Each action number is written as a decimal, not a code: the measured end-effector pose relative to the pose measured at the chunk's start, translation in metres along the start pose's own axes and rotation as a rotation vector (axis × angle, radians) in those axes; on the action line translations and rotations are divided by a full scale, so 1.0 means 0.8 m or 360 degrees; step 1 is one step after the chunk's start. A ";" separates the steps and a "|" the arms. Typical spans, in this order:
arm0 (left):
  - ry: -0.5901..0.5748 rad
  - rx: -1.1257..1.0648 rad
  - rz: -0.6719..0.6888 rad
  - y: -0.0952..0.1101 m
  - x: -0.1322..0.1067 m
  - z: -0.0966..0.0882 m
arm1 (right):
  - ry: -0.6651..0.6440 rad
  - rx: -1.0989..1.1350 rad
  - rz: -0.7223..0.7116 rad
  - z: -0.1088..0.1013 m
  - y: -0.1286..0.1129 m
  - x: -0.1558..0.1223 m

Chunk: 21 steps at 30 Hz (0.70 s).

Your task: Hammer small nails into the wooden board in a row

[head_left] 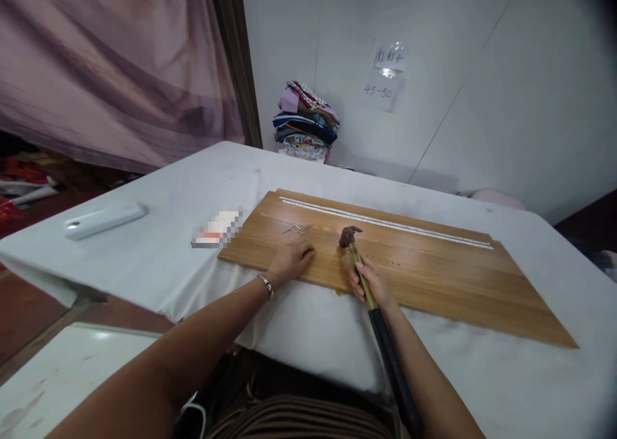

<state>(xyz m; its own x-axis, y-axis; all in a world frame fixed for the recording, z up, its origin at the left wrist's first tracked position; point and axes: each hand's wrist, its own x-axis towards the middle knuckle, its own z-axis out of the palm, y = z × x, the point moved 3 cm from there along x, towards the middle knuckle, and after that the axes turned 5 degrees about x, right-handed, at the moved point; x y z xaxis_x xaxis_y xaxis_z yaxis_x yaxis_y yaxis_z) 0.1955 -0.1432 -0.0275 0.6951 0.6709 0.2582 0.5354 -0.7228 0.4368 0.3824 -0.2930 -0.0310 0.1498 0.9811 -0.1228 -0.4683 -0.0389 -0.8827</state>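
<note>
A claw hammer [377, 305] with a rusty head and a black lower grip is in my right hand [378, 283], whose fingers wrap the handle just below the head. The head is over the wooden board [448, 278]. My left hand [290, 260] rests at the board's near edge, fingers curled together; whatever they may hold is hidden. Just beyond it lies a small group of loose nails [297, 228]. To the right of the hammer, a short row of small dark spots [385, 261] marks the board; I cannot tell whether they are nail heads or holes.
Two white strips [385, 222] run along the board's far side. On the white-covered table [173, 201], a blurred-out box or phone-like item [216, 228] and a white cylindrical object [105, 220] lie to the left. Folded clothes [306, 121] are stacked by the wall.
</note>
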 end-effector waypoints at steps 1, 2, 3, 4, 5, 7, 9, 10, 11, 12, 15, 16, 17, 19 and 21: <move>0.0008 0.0000 0.0002 -0.001 0.000 0.001 | 0.0009 0.0002 0.0000 -0.001 0.002 0.001; 0.0013 -0.0002 0.0002 -0.001 0.000 0.001 | 0.0019 0.0002 0.0000 -0.003 0.003 0.001; 0.0013 -0.0005 0.0001 -0.001 0.000 0.001 | 0.0027 0.0002 -0.0001 -0.004 0.004 0.002; 0.0011 -0.0009 -0.0001 -0.002 0.000 0.001 | 0.0034 0.0002 -0.0003 -0.005 0.004 0.002; 0.0005 -0.0012 -0.0002 -0.002 0.000 0.001 | 0.0039 0.0005 -0.0007 -0.006 0.004 0.001; -0.0007 -0.0012 -0.0007 -0.002 0.001 0.001 | 0.0041 0.0016 -0.0012 -0.007 0.002 0.000; -0.0018 -0.0003 -0.0010 -0.001 0.001 0.000 | 0.0037 0.0029 -0.0011 -0.007 0.000 -0.001; -0.0023 0.0003 -0.0013 -0.001 0.001 0.000 | 0.0036 0.0033 -0.0009 -0.006 -0.001 -0.002; -0.0028 0.0007 -0.0015 0.000 0.001 0.000 | 0.0035 0.0036 -0.0010 -0.006 -0.001 -0.002; -0.0032 0.0011 -0.0019 0.000 0.001 0.000 | 0.0033 0.0036 -0.0012 -0.005 -0.002 -0.002; -0.0038 0.0026 -0.0032 -0.001 0.001 0.002 | 0.0014 0.0032 -0.0012 -0.004 -0.001 -0.001; -0.0039 0.0032 -0.0036 -0.001 0.001 0.003 | 0.0008 0.0029 -0.0006 -0.004 0.000 -0.001; -0.0037 0.0037 -0.0038 -0.001 0.001 0.003 | 0.0005 0.0028 0.0003 -0.004 0.001 -0.001; -0.0032 0.0039 -0.0036 -0.002 0.001 0.004 | 0.0011 0.0026 0.0024 -0.005 0.003 0.000; -0.0028 0.0028 -0.0033 -0.003 0.001 0.004 | 0.0020 0.0020 0.0033 -0.007 0.004 0.001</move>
<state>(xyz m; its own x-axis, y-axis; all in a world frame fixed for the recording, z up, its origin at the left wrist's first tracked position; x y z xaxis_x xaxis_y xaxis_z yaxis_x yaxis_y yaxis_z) 0.1968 -0.1417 -0.0312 0.6921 0.6829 0.2339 0.5581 -0.7117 0.4266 0.3854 -0.2938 -0.0365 0.1506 0.9776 -0.1468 -0.4826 -0.0569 -0.8740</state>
